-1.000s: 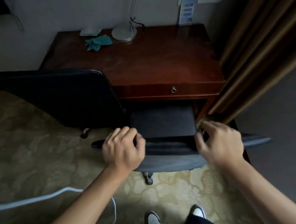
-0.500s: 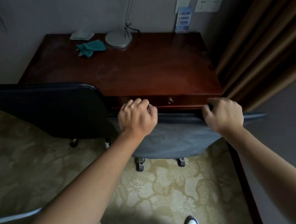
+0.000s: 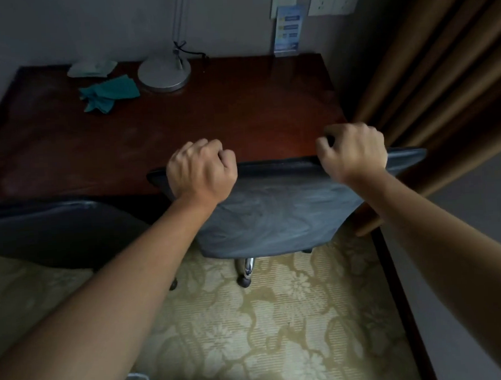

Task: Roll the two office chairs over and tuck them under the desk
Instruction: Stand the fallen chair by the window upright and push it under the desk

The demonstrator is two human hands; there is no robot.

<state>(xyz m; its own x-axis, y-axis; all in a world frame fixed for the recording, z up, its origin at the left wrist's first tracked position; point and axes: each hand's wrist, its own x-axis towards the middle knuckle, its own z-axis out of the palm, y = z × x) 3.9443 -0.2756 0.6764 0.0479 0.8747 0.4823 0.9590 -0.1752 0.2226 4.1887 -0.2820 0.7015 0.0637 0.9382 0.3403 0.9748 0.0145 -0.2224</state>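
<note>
Both hands clamped on grey chair (image 3: 274,214) backrest top: left hand (image 3: 200,170), right hand (image 3: 354,152). Pushed further in vs 0.5 s ago; backrest edge now over worktop (image 3: 239,115) front, drawer hidden. 2nd chair (image 3: 57,229) left of hands, unmoved. Beyond: lamp base (image 3: 164,73).

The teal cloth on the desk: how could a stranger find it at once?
Start at the dark red desk and go to its far left corner. The teal cloth lies crumpled there, just left of the round lamp base. A paler cloth lies behind it; only this one is teal.
</note>
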